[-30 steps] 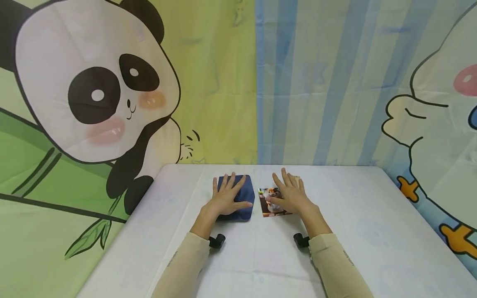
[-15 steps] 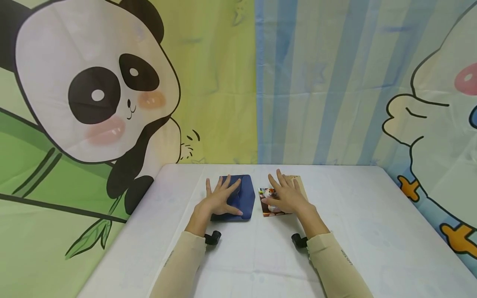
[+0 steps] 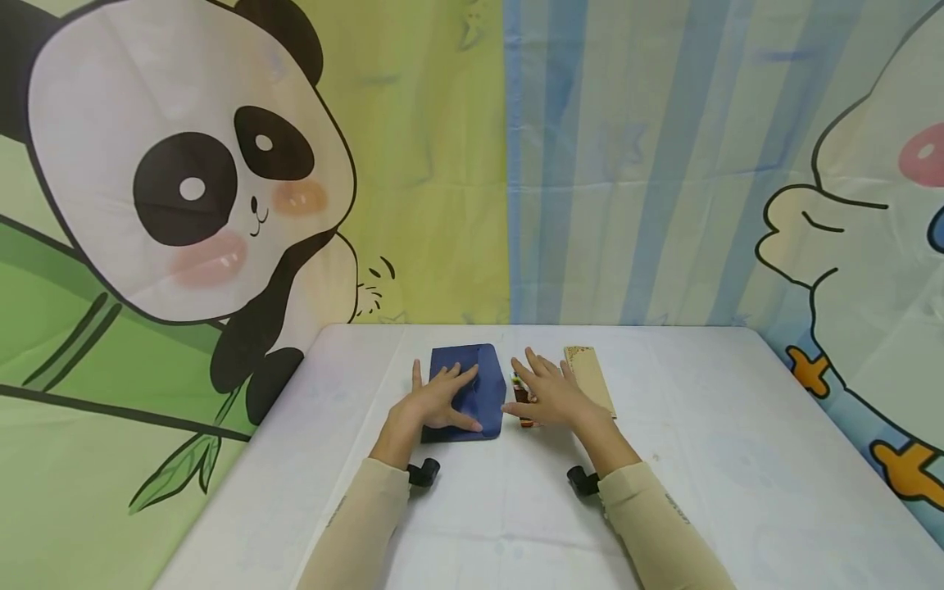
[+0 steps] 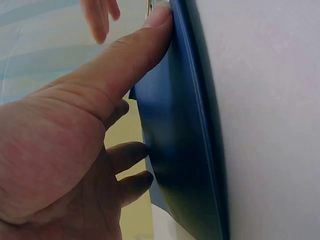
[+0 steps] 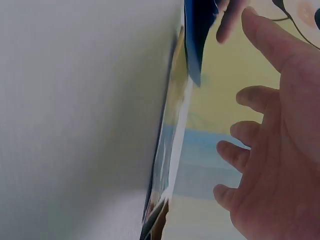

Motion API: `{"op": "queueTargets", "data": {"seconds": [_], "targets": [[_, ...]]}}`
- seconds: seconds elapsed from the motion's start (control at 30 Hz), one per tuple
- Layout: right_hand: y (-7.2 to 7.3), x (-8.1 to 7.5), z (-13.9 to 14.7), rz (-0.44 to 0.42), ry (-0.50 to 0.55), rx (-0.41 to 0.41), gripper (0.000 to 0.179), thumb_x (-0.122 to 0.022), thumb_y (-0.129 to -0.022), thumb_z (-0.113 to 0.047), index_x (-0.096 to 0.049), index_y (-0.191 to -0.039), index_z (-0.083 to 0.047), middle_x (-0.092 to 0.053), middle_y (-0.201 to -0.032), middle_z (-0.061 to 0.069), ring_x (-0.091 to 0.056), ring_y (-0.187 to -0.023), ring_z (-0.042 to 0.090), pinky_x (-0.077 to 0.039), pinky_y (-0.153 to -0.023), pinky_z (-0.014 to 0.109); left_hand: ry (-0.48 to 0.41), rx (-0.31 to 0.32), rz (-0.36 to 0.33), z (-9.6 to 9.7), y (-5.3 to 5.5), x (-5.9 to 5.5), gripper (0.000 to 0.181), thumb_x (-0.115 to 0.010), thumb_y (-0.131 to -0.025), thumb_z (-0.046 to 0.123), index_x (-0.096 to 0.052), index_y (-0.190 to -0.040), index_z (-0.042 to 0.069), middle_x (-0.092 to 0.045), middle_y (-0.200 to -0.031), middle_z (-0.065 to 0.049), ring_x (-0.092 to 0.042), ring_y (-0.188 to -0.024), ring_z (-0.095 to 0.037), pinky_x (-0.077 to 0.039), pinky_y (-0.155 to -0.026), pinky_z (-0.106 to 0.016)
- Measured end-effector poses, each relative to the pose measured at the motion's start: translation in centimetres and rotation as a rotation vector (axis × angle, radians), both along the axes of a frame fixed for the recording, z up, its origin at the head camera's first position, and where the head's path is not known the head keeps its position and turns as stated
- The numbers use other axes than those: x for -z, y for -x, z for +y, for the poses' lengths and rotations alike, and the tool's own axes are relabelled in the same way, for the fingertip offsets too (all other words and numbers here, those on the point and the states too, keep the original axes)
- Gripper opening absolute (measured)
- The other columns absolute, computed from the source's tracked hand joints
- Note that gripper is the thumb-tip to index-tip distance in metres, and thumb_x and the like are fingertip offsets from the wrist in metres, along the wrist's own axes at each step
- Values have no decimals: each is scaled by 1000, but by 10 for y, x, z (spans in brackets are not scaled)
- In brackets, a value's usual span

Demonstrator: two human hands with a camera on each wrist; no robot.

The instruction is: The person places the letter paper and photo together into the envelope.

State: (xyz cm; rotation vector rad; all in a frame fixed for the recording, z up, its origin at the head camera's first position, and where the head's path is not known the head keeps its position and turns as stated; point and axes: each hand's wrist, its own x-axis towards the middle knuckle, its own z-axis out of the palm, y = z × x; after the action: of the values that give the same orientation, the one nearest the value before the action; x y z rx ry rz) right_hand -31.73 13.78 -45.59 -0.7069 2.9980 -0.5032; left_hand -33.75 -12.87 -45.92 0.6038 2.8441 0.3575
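Observation:
A dark blue envelope (image 3: 492, 393) lies on the white table, its flap side toward the right. My left hand (image 3: 428, 405) is over its left part, fingers spread. In the left wrist view the thumb and fingertips touch the envelope's surface (image 4: 172, 135). Just right of the envelope is a small picture card (image 3: 520, 391), mostly covered by my right hand (image 3: 558, 398). The right wrist view has that hand (image 5: 285, 125) raised off the table with relaxed fingers, apart from the cards. Beyond it lies a narrow beige card (image 3: 590, 377) with a patterned far end.
The white table (image 3: 509, 516) ends at a curtain backdrop (image 3: 619, 164). A cartoon panda (image 3: 192, 180) is printed on the left side, a white cartoon figure (image 3: 878, 311) on the right. A small black camera (image 3: 424, 473) sits at the left wrist, another black camera (image 3: 583, 481) at the right.
My left hand has shifted left over the envelope, uncovering its flap. My right hand has moved left and nearer, uncovering the beige card and covering more of the picture card.

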Motion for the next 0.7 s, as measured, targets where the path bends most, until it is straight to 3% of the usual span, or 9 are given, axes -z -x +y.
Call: {"op": "queueTargets", "data": {"seconds": [0.37, 0.57, 0.7], "targets": [[-8, 1, -16, -50, -18, -65, 89, -59, -97, -66, -28, -165, -17, -14, -174, 16, -18, -161, 39, -9, -126, 68, 2, 5, 8, 3, 1, 2, 115, -79, -76, 71, -26, -166, 26, -24, -172, -16, -21, -159, -43, 18, -119, -74], [-8, 5, -21, -152, 43, -126, 89, -59, -98, -65, -26, -166, -17, -15, -175, 15, -16, -161, 39, -13, -127, 67, 14, 1, 3, 3, 1, 2, 113, -78, -77, 71, -25, -166, 27, -22, -173, -15, -19, -160, -42, 18, -120, -72], [-11, 5, -24, -205, 29, -167, 90, -59, -98, -64, -24, -166, -16, -12, -175, 15, -13, -162, 37, -11, -127, 66, 18, 3, 4, 3, 3, 4, 112, -78, -77, 71, -26, -166, 26, -23, -173, -15, -20, -160, -41, 17, -120, -73]]}}
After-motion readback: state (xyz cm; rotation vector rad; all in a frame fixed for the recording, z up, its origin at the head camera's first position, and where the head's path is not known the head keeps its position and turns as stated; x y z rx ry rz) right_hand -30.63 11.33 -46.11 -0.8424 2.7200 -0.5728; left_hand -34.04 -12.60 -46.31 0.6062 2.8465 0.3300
